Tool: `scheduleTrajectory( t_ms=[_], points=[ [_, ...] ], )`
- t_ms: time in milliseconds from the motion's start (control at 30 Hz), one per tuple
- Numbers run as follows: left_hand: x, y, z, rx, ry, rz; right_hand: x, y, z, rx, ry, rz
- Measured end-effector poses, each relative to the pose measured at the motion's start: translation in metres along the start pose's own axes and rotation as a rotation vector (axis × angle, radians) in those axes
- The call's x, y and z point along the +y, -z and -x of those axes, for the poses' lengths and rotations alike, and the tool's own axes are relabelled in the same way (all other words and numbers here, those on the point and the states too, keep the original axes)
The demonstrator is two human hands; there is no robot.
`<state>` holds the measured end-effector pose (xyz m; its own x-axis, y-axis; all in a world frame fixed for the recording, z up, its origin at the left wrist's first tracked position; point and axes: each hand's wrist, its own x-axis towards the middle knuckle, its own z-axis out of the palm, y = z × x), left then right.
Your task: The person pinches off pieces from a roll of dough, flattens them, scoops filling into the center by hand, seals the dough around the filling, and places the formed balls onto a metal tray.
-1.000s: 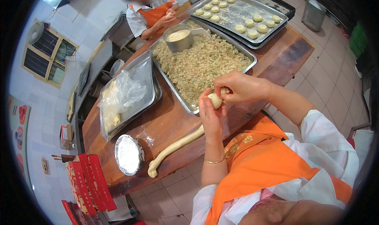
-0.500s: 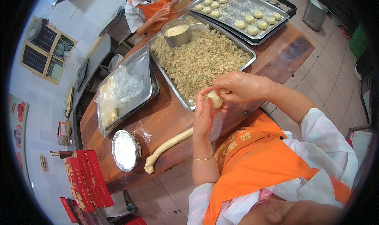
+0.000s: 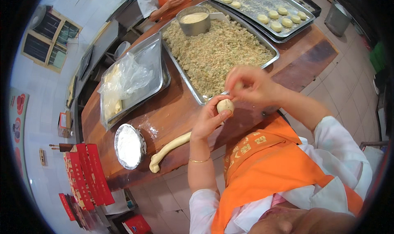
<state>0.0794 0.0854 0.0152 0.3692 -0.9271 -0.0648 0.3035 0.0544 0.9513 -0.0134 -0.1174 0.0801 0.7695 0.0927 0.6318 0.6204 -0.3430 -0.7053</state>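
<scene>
My left hand (image 3: 209,117) cups a round, pale dough ball (image 3: 225,106) in its fingers, just off the near corner of a big tray of crumbly filling (image 3: 221,49). Above and to the right, apart from the ball, my right hand (image 3: 255,85) is closed and smeared by motion. A small pale piece of dough (image 3: 238,85) shows between its fingers. A long dough rope (image 3: 170,149) lies on the wooden table (image 3: 164,115), its right end hidden behind my left hand.
A bowl of white flour (image 3: 129,146) stands left of the rope. Behind it, a metal tray (image 3: 154,57) holds dough under plastic (image 3: 127,80). A metal pot (image 3: 193,21) sits in the filling. Flattened dough rounds lie on a far tray (image 3: 262,2). A co-worker (image 3: 166,0) stands beyond the table.
My right hand has pulled up and away from the dough ball with a small piece of dough. The ball stays in my left hand. The whole view has shifted a little.
</scene>
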Motion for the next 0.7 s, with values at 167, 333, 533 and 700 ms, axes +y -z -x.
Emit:
scheduleTrajectory(
  t_ms=[167, 333, 533, 700],
  points=[
    [-0.006, 0.037, 0.019, 0.354, -0.094, -0.237, 0.018, 0.002, 0.021, -0.093, -0.341, 0.172],
    [-0.023, 0.089, 0.041, 0.718, -0.078, -0.864, 0.056, -0.017, 0.088, -0.429, -0.336, 0.515],
    [-0.031, 0.102, 0.037, 0.761, 0.029, -0.678, 0.036, -0.002, 0.097, -0.205, -0.400, 0.531],
    [-0.026, 0.135, 0.014, 0.914, 0.072, -0.472, 0.030, 0.019, 0.101, -0.098, -0.426, 0.523]
  ],
)
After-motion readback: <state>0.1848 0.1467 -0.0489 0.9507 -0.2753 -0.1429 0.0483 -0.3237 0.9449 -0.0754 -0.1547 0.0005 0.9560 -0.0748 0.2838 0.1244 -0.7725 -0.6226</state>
